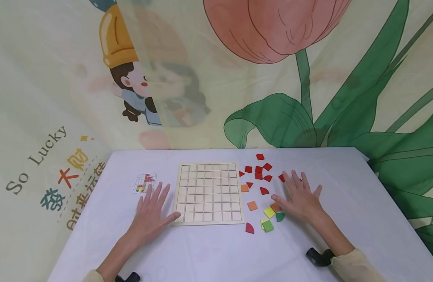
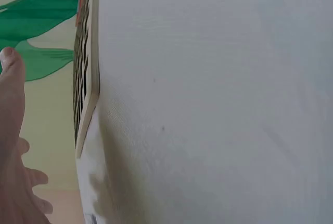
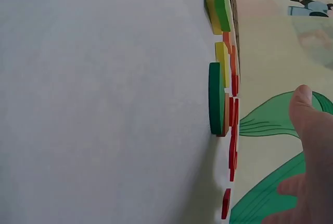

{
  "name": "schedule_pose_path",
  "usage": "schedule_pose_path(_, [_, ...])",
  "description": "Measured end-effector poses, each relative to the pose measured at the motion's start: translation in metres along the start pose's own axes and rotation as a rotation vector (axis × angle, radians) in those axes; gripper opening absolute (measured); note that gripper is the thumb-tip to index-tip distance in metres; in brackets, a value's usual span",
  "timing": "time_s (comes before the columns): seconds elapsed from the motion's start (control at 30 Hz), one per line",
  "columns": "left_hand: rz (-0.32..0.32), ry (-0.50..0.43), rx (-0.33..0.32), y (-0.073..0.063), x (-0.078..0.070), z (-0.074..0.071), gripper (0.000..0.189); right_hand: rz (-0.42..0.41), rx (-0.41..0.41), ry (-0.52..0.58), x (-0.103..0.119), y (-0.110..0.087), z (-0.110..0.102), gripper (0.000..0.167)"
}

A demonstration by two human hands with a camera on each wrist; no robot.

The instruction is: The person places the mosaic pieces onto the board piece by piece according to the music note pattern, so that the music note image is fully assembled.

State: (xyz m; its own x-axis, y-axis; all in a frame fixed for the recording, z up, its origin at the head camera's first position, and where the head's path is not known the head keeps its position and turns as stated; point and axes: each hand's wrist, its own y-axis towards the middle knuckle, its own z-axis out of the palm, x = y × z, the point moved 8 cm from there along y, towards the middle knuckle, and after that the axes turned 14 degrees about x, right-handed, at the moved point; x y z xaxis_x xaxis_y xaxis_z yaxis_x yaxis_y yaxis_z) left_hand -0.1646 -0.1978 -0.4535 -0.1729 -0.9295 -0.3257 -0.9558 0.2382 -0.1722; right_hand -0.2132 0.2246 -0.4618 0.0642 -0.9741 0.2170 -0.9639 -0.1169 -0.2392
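A pale wooden board [image 1: 209, 193] with a grid of square recesses lies on the white table. My left hand [image 1: 149, 215] is held with fingers spread beside its left edge, the thumb overlapping the near-left corner in the head view. Its fingertips overlap the lower edge of a small pattern card [image 1: 141, 181]. The right hand [image 1: 301, 199], fingers spread too, hovers by the loose tiles. Nearest it are an orange-brown square [image 1: 275, 207], a green quarter-circle [image 1: 280, 217] and a red tile [image 1: 281, 178] partly behind its fingers. Both hands hold nothing.
Several red squares [image 1: 249, 169], red triangles [image 1: 250, 184] and red quarter-circles [image 1: 249, 228] lie scattered right of the board. Orange squares [image 1: 252, 205], a yellow square [image 1: 269, 212] and a green square [image 1: 268, 226] lie nearer; the green one overlaps another yellow tile. A printed cloth [image 1: 188, 137] hangs behind.
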Motion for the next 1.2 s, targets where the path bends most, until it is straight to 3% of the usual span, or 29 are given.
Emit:
schedule_pose_path(0.23, [-0.004, -0.119, -0.003, 0.009, -0.001, 0.000, 0.090, -0.033, 0.002, 0.115, 0.004, 0.008, -0.004, 0.090])
schedule_pose_path(0.47, [-0.047, -0.391, 0.025, 0.021, -0.001, 0.004, 0.086, -0.153, 0.007, 0.252, 0.010, 0.014, -0.011, 0.087])
schedule_pose_path(0.6, [-0.046, -0.459, 0.042, 0.028, -0.004, 0.009, 0.083, -0.220, -0.006, 0.330, 0.013, 0.017, -0.018, 0.084])
schedule_pose_path(0.93, [0.001, -0.422, 0.124, 0.031, -0.012, 0.018, 0.081, -0.279, -0.106, 0.410, 0.014, 0.023, -0.054, 0.074])
schedule_pose_path(1.07, [0.041, -0.379, 0.163, 0.029, -0.013, 0.023, 0.084, -0.329, -0.157, 0.452, 0.015, 0.028, -0.068, 0.069])
schedule_pose_path(1.2, [0.092, -0.338, 0.185, 0.027, -0.014, 0.024, 0.094, -0.362, -0.157, 0.494, 0.020, 0.040, -0.075, 0.062])
